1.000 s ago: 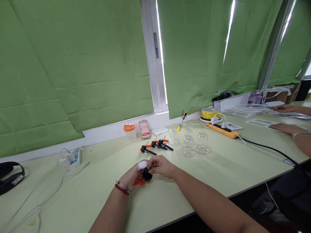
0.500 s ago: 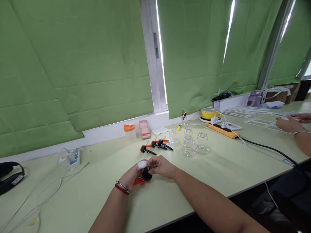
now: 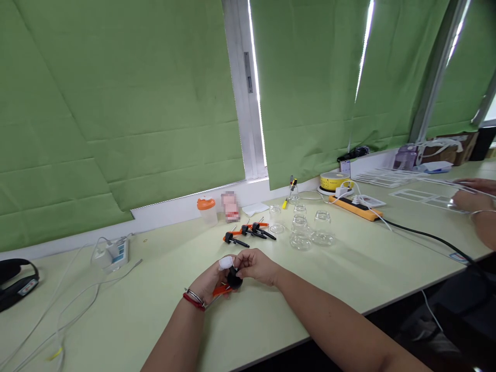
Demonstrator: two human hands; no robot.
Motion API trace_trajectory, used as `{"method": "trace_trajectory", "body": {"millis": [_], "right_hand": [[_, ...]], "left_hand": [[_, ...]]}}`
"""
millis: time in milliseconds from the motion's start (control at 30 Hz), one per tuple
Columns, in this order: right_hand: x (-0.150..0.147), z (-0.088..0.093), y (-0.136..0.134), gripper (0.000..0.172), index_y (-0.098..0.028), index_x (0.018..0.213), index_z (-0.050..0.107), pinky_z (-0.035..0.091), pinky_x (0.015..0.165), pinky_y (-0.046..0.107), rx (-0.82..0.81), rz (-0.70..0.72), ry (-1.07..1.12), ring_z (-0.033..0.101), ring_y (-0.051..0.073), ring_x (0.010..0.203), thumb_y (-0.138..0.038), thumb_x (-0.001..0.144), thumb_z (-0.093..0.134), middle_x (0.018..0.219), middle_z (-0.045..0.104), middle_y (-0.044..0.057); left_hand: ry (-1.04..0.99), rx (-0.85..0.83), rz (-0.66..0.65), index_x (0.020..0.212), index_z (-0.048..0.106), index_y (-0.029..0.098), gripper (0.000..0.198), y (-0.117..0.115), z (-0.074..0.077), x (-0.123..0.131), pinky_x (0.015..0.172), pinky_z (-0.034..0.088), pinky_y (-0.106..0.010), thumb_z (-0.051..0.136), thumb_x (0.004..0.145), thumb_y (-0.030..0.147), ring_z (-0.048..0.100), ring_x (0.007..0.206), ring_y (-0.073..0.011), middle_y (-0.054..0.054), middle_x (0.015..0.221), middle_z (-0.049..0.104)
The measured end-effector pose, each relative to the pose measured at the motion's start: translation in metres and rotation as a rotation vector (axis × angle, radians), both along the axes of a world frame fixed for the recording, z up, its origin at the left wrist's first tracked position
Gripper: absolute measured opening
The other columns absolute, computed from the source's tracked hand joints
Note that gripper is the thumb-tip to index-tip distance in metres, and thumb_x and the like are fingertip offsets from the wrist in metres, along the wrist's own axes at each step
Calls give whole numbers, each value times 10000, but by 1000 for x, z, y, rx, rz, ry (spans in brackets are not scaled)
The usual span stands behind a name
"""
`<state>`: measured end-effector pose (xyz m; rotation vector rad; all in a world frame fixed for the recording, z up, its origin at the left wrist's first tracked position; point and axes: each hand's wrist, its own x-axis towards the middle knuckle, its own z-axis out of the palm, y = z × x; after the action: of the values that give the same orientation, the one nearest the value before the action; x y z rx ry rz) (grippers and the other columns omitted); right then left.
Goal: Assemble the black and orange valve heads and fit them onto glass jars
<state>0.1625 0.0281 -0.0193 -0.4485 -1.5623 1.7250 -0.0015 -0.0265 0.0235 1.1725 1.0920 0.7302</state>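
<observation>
My left hand [image 3: 212, 279] is closed around a pump head [image 3: 234, 280] with a round black cap, an orange lever and a thin metal tube that points back toward my wrist. My right hand [image 3: 256, 266] pinches the black part from the other side. A small white piece [image 3: 225, 263] sits at the top of my left hand; I cannot tell whether it is a wrap on a finger or a separate part. Just beyond my hands lie several similar black and orange pump heads [image 3: 248, 231]. Clear glass bottles [image 3: 301, 237] stand to their right.
Behind are a shaker cup with an orange lid [image 3: 207, 212], a blurred pink object [image 3: 231, 206] and white paper [image 3: 256, 208]. An orange power strip [image 3: 355, 207] with cables lies right. A co-worker's hands [image 3: 475, 196] handle white frames. Headphones [image 3: 17, 283] and cables lie left.
My hands stay nearly still around the pump head, with only a slight shift of the held parts. At the right, the co-worker's hands have moved along with a white frame.
</observation>
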Motion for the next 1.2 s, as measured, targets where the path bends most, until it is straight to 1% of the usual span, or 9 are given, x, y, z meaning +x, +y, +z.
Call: {"method": "trace_trajectory", "body": {"millis": [133,467,567,633,767,867,1000,1100,1200], "right_hand": [[0,1,-1,409,-152,701,568,446,664,282,-7,-3,4,564,110,656,-302,475,874,740,616,-13],[-1,-2,1,386,-146,657,546,436,663,270,2,12,39,553,102,668,-287,493,866,748,611,-11],[-1,-2,0,391,-146,713,574,436,664,273,-3,15,26,556,104,657,-293,499,865,714,603,-21],[-1,-1,0,396,-145,702,567,436,663,274,-4,18,24,557,104,653,-299,495,868,715,604,-20],[0,-1,-1,407,-148,733,574,441,669,277,-4,11,19,560,108,663,-305,501,869,712,602,-21],[0,-1,-1,409,-147,679,550,436,666,270,0,11,23,549,100,661,-311,489,873,729,599,-19],[-1,-2,0,420,-153,709,554,430,664,269,-1,17,19,546,100,661,-330,497,871,722,592,-26],[-1,-2,0,443,-156,651,509,429,657,270,-2,19,23,542,97,652,-342,484,875,730,593,-23],[-1,-2,0,432,-153,717,551,431,656,274,-6,23,10,544,102,645,-338,495,872,701,591,-29]], "left_hand": [[-5,6,-7,1027,528,203,453,0,-1,0,432,362,-229,525,764,572,600,605,-186,-37,757,585],[-13,4,-16,1071,526,214,436,-1,1,0,426,367,-239,496,785,542,598,615,-203,-41,767,577],[2,-5,-4,1081,528,211,448,0,1,1,432,376,-241,485,790,548,604,624,-208,-44,762,579],[4,-3,-6,1084,528,211,449,0,0,0,433,380,-240,489,788,547,605,622,-206,-43,761,581],[5,4,-8,1027,545,196,442,0,0,0,431,381,-237,486,786,562,605,615,-203,-48,758,581],[8,4,-13,1019,549,199,433,0,0,0,433,382,-238,489,785,559,605,617,-202,-47,757,583],[5,-1,-12,1039,550,196,450,2,0,0,433,387,-244,486,786,563,604,611,-203,-50,756,587],[-2,0,-22,1056,546,198,452,2,-1,0,431,388,-242,488,787,557,606,609,-202,-45,752,585],[0,-2,-12,1069,542,196,469,1,-1,0,422,384,-238,489,782,563,605,606,-200,-45,754,585]]}}
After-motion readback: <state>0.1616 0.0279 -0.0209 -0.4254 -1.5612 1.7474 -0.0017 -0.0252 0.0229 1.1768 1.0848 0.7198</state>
